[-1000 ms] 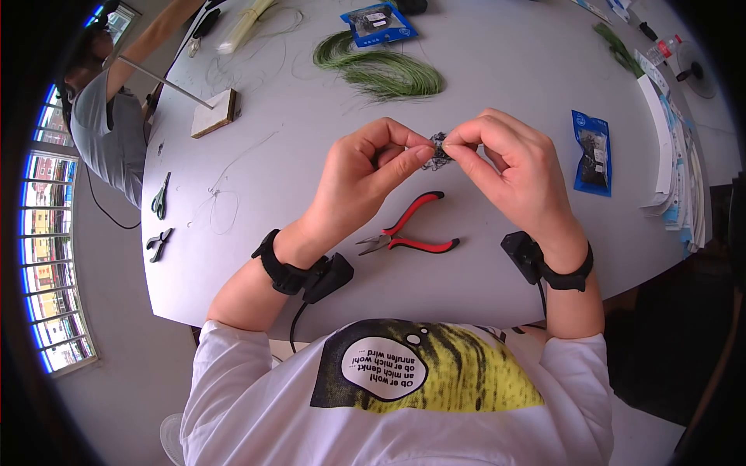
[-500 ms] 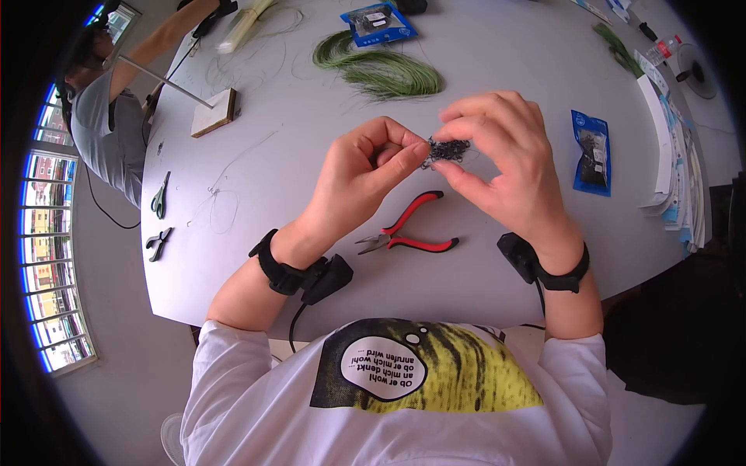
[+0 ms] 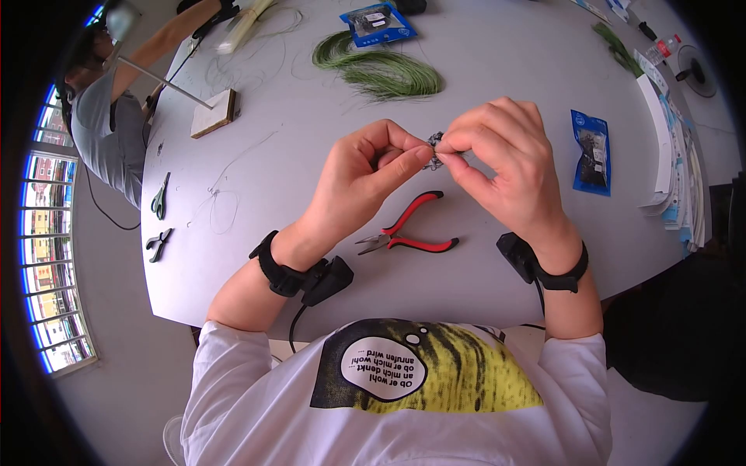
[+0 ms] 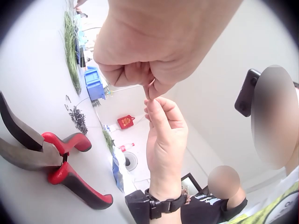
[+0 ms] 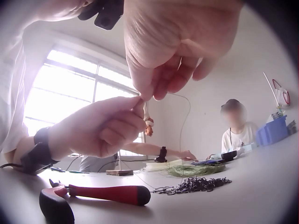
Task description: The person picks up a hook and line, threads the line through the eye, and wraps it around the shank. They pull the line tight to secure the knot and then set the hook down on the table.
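Above the table, the thumb and forefinger of the left hand (image 3: 365, 163) pinch together. The right hand (image 3: 509, 159) pinches at the same spot, its fingertips meeting the left ones. From between them a thin line (image 5: 188, 108) curves out and down in the right wrist view; the pinched part is hidden by the fingers. Beneath the hands lies a pile of small dark fishing hooks (image 5: 198, 185), mostly covered by fingertips in the head view. Nearer the body, red-and-black pliers (image 3: 423, 246) rest on the table with handles spread.
A coil of green strands (image 3: 388, 76) and a blue packet (image 3: 378, 25) lie beyond the hands. Another blue packet (image 3: 593, 155) is at right. Scissors (image 3: 161, 197), small cutters (image 3: 158, 245) and a block with a rod (image 3: 214, 116) sit at left, where another person (image 3: 109, 132) reaches over.
Half a second ago the right fingers were spread apart over the hooks; now they have closed in and pinch at the left fingertips again. The left hand has stayed almost still.
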Available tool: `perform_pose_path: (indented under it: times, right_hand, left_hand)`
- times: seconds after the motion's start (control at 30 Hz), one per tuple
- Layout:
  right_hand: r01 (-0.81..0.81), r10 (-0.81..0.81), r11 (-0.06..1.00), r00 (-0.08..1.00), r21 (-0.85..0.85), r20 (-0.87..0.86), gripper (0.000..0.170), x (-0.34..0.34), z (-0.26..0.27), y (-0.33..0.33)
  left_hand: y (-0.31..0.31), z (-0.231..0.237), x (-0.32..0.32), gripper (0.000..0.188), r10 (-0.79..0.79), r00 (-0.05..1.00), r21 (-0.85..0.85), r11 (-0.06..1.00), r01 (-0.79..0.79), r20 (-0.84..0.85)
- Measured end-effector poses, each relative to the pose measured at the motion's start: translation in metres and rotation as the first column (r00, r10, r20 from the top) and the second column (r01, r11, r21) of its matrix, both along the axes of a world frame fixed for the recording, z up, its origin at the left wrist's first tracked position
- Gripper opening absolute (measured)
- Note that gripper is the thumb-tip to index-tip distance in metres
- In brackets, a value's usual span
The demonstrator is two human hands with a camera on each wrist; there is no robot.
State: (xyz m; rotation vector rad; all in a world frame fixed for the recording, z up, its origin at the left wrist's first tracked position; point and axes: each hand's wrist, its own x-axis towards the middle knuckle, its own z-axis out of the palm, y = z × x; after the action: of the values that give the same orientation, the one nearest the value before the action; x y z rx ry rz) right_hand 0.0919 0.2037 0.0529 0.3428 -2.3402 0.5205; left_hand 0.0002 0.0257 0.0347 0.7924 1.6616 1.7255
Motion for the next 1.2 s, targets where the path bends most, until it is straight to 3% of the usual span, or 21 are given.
perform_pose_path:
  times: [0.3,0.43,0.53,0.57,0.67,0.8,1.0,1.07,1.1,1.17,1.2]
  right_hand:
    - [0.033,-0.033,0.999,0.999,-0.038,0.007,0.017,-0.001,-0.001,-0.001]
    - [0.036,-0.038,0.999,0.995,-0.028,-0.095,0.017,0.003,0.008,-0.009]
    - [-0.142,0.195,0.952,0.965,-0.271,0.178,0.015,0.011,0.008,-0.021]
    - [-0.146,0.197,0.952,0.965,-0.270,0.175,0.015,0.013,0.005,-0.025]
    - [-0.164,0.297,0.934,0.850,-0.317,0.436,0.017,0.014,-0.006,-0.033]
    - [-0.227,0.320,0.937,0.862,-0.266,0.393,0.019,0.011,-0.015,-0.032]
    - [-0.258,0.379,0.916,0.808,-0.308,0.451,0.022,0.015,-0.006,-0.029]
    - [-0.127,0.324,0.932,0.712,-0.340,0.623,0.020,0.019,0.006,-0.029]
    - [-0.125,0.323,0.932,0.711,-0.340,0.624,0.020,0.020,0.010,-0.027]
    - [0.043,-0.002,0.995,0.916,-0.094,0.402,0.020,0.021,0.016,-0.020]
    - [0.049,-0.059,0.998,0.972,0.048,0.227,0.021,0.017,0.018,-0.011]
  left_hand:
    - [-0.001,0.000,-0.004,0.016,-0.011,1.000,-0.015,1.000,0.011,-0.009]
    - [-0.002,-0.001,-0.010,0.016,0.072,0.974,0.019,0.997,-0.078,0.215]
    - [-0.004,-0.005,-0.014,0.017,0.074,0.930,0.081,0.991,-0.110,0.359]
    - [-0.003,-0.005,-0.015,0.017,0.053,0.907,0.129,0.985,-0.117,0.417]
    - [-0.003,-0.001,-0.011,0.014,0.050,0.885,0.126,0.985,-0.122,0.464]
    - [-0.005,-0.003,-0.014,0.017,0.025,0.874,0.157,0.981,-0.115,0.485]
    - [-0.004,-0.002,-0.013,0.017,0.120,0.923,0.105,0.980,-0.169,0.364]
    - [-0.004,-0.005,-0.013,0.019,0.103,0.958,0.112,0.984,-0.137,0.267]
    - [-0.004,-0.004,-0.012,0.019,0.102,0.958,0.111,0.984,-0.136,0.269]
    - [-0.005,0.001,-0.010,0.019,0.136,0.979,0.025,0.990,-0.141,0.154]
    - [-0.005,0.002,-0.009,0.019,0.135,0.979,0.025,0.990,-0.141,0.154]
